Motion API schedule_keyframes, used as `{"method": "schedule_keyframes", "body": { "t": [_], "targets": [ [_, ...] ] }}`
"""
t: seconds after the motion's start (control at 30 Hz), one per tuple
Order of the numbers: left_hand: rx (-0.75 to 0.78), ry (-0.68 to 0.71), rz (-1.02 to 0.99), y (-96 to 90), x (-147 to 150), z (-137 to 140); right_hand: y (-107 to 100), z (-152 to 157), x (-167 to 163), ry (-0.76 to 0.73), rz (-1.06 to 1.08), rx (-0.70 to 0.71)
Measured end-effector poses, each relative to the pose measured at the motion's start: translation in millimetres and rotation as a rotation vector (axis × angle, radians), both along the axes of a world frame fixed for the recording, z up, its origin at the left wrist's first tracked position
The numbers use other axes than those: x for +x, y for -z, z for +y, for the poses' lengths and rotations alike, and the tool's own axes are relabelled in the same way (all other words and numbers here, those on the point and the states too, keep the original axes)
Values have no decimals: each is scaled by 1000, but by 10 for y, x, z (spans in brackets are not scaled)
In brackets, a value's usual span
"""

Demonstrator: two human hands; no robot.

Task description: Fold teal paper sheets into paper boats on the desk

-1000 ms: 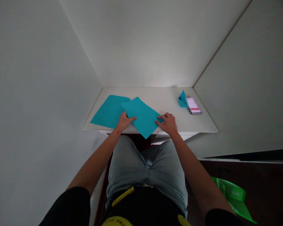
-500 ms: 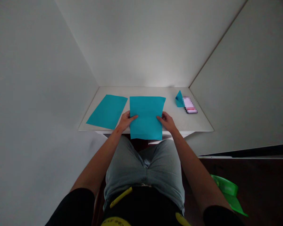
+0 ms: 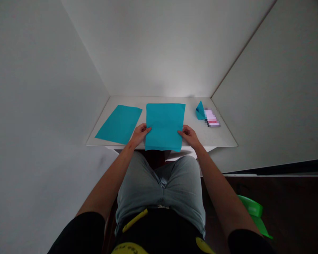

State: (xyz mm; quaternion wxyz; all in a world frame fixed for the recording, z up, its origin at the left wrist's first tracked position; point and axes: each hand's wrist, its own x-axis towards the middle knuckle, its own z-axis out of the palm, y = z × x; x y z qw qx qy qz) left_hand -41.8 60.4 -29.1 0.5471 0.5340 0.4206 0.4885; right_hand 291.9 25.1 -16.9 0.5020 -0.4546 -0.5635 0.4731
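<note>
A sheet of blue paper is held between my two hands, its lower edge reaching over the front edge of the table. My left hand pinches its left side, thumb on top and fingers behind. On the right side my right hand grips it the same way. A second blue sheet lies flat on the table, left of my left hand. Over to the right stands a small folded blue paper piece.
A phone, pixelated, lies beside the folded piece on the white table. Walls enclose the table at the back and both sides. A green plastic stool or chair is on the dark floor at lower right.
Both hands have shifted the held sheet slightly away from me, so its lower edge hangs less far over the table edge. The view has moved a little.
</note>
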Motion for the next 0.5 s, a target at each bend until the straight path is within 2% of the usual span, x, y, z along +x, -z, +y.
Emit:
{"method": "schedule_keyframes", "body": {
  "t": [0.17, 0.33, 0.5],
  "targets": [
    [14, -18, -15, 28, -19, 30, -2, 5, 20, 35, -34, 29],
    [4, 74, -4, -14, -25, 29, -9, -1, 6, 5, 60, -64],
    [-18, 94, 41, -47, -12, 35, -46, -20, 6, 10, 56, -61]
  ]
}}
